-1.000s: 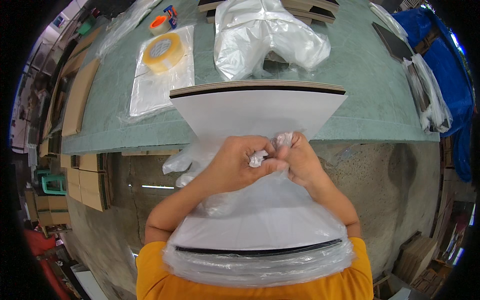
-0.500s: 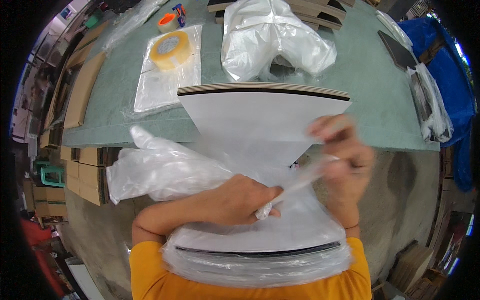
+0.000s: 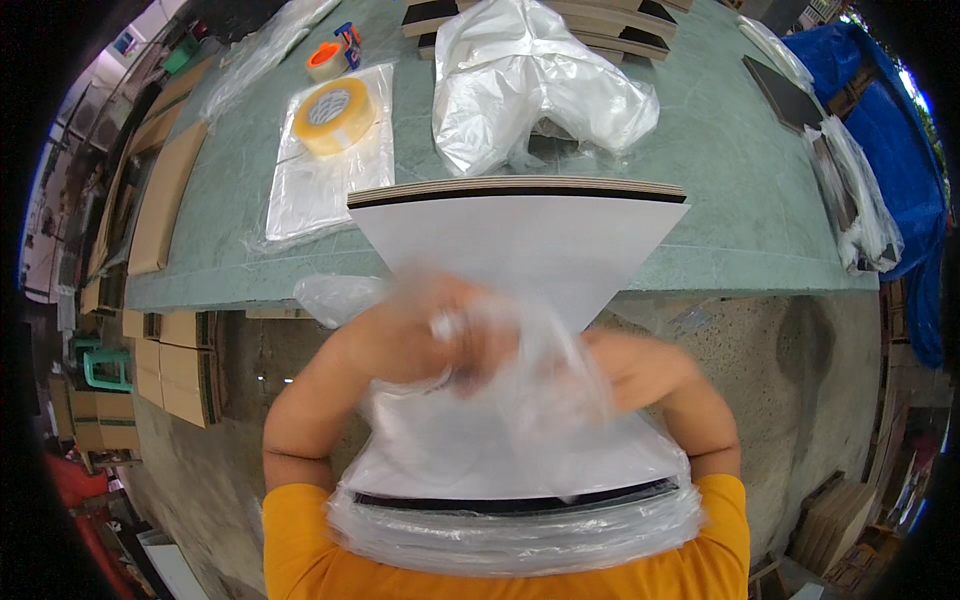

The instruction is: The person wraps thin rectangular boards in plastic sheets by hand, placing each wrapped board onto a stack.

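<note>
Clear bag (image 3: 553,350) between our left hand (image 3: 425,325) and right hand (image 3: 605,372), near both, over white board (image 3: 520,235) that runs from us toward counter (image 3: 745,215). Hands blurred; we can't tell if they grip.

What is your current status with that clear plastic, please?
Left hand and right hand blurred, at clear plastic; grip unclear. Plastic partly hides white-faced board stack. Tape roll apart, beyond hands to the left.
</note>
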Action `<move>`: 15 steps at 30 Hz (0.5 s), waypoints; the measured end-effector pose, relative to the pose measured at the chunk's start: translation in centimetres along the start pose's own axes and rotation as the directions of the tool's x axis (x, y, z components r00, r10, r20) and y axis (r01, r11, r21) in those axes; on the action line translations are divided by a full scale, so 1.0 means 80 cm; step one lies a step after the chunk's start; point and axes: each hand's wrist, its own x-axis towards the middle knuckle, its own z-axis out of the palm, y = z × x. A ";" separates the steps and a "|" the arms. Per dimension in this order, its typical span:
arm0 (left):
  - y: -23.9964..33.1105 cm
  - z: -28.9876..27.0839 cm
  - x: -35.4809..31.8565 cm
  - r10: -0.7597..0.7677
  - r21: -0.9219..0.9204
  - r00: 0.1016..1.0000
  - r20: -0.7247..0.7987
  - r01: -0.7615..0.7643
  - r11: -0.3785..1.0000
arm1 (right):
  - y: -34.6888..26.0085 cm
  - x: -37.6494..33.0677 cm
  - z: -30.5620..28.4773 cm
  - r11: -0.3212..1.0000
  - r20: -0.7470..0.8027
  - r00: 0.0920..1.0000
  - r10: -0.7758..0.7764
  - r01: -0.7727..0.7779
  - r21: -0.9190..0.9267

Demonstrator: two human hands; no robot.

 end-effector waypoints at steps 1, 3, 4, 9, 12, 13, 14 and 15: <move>-0.005 -0.007 0.000 0.046 0.069 0.984 0.172 -0.059 0.996 | 0.001 -0.008 -0.007 0.997 0.055 0.998 0.003 -0.007 0.075; -0.023 -0.022 -0.003 0.094 0.171 0.864 0.494 -0.203 0.964 | 0.007 -0.027 -0.026 0.974 0.172 0.985 0.000 -0.040 0.224; -0.021 -0.020 -0.012 0.135 0.228 0.906 0.402 -0.242 0.943 | 0.011 -0.042 -0.035 0.953 0.210 0.978 -0.006 -0.058 0.297; -0.003 0.019 -0.028 -0.223 0.800 0.924 0.310 -0.127 0.587 | -0.026 -0.021 -0.002 0.473 -0.054 0.696 0.716 -0.542 -0.695; -0.025 0.016 -0.028 -0.353 0.985 0.930 0.102 -0.044 0.167 | -0.017 -0.056 0.010 0.247 -0.188 0.788 0.586 -0.394 -0.885; -0.063 0.007 -0.031 -0.290 0.999 0.956 -0.035 0.045 0.029 | -0.020 -0.054 0.013 0.275 -0.201 0.775 0.599 -0.435 -0.857; -0.082 0.001 -0.034 -0.334 0.998 0.941 -0.051 0.057 0.010 | -0.023 -0.052 0.015 0.305 -0.208 0.765 0.610 -0.469 -0.829; -0.095 -0.009 -0.033 -0.379 0.998 0.924 -0.059 0.057 -0.016 | -0.034 -0.042 0.016 0.377 -0.265 0.768 0.583 -0.544 -0.750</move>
